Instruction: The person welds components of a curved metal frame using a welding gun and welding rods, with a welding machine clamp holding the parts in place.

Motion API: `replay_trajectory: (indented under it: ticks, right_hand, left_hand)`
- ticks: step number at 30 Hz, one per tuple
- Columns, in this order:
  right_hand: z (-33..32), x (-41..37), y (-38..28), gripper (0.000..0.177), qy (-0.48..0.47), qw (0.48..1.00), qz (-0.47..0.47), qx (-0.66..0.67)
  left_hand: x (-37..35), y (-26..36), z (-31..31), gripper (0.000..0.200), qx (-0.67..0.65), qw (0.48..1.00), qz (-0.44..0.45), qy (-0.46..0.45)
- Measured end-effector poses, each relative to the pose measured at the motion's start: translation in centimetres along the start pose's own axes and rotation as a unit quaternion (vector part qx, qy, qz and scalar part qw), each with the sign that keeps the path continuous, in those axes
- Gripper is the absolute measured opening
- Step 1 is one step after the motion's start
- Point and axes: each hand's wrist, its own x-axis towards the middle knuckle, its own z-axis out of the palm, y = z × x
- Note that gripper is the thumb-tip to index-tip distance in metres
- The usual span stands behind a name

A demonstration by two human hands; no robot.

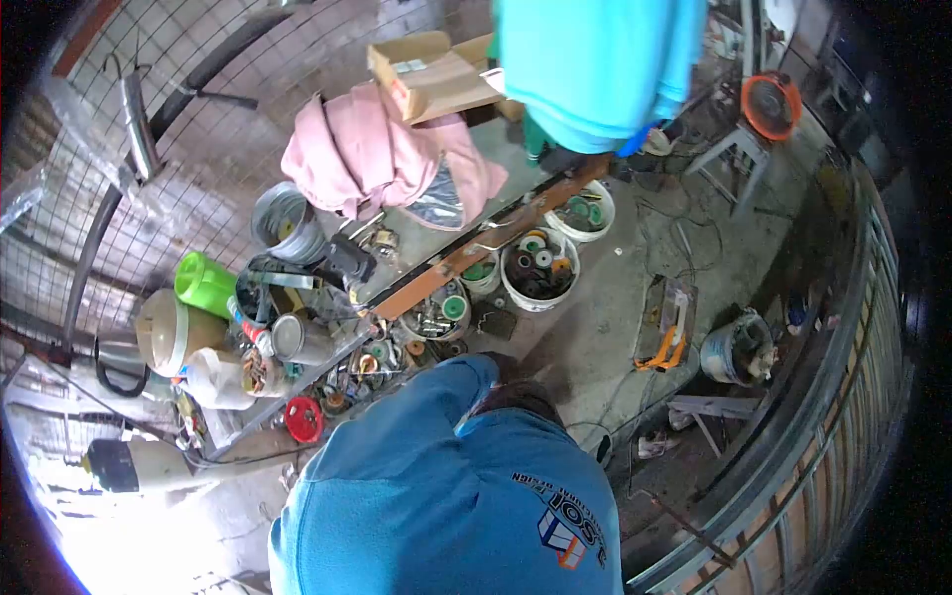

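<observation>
Neither my left hand nor my right hand shows in this view. A blue shirt (426,506) with an upside-down printed logo fills the bottom middle and covers what is beneath it. Just beyond it are a container of metal bits (436,309) and a white bucket (540,299) holding dark and coloured discs. Another white bucket (585,230) with green discs stands behind that one. A long rusty metal beam (476,250) runs along the edge of the bench beside the buckets.
A person in a bright turquoise top (595,69) stands at the far side. A pink cloth (347,149) and an open cardboard box (446,84) lie on the bench. An orange-handled tool (669,347), cables and a grey bucket (734,352) are on the floor at right.
</observation>
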Motion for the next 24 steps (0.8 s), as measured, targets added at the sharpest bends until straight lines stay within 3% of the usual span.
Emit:
replay_trajectory:
  ticks: [3, 7, 13, 19, 21, 24]
  right_hand:
    - [1.8, 0.1, -0.6, 0.068, -0.029, 0.999, -0.006, -0.012]
    - [4.7, 0.0, -1.9, 0.064, -0.072, 0.997, -0.011, -0.033]
    - [8.9, -0.7, -3.2, 0.059, -0.12, 0.991, -0.024, -0.052]
    - [12.9, -2.2, -3.8, 0.055, -0.164, 0.984, -0.038, -0.061]
    - [13.9, -2.7, -3.9, 0.053, -0.173, 0.982, -0.039, -0.06]
    - [15.1, -3.6, -3.9, 0.051, -0.188, 0.979, -0.041, -0.064]
  left_hand:
    - [3.6, -2.2, 2.1, 0.052, 0.106, 0.991, -0.061, -0.056]
    - [-0.7, -0.7, 0.5, 0.051, 0.036, 0.994, -0.098, -0.015]
    - [-9.0, -4.0, 0.7, 0.051, -0.015, 0.991, -0.132, 0.025]
    - [-19.1, -8.1, -0.1, 0.051, -0.037, 0.983, -0.159, 0.087]
    - [-24.7, -7.0, -3.3, 0.051, -0.048, 0.982, -0.153, 0.098]
    - [-37.0, -4.9, -11.4, 0.036, -0.121, 0.984, -0.118, 0.049]
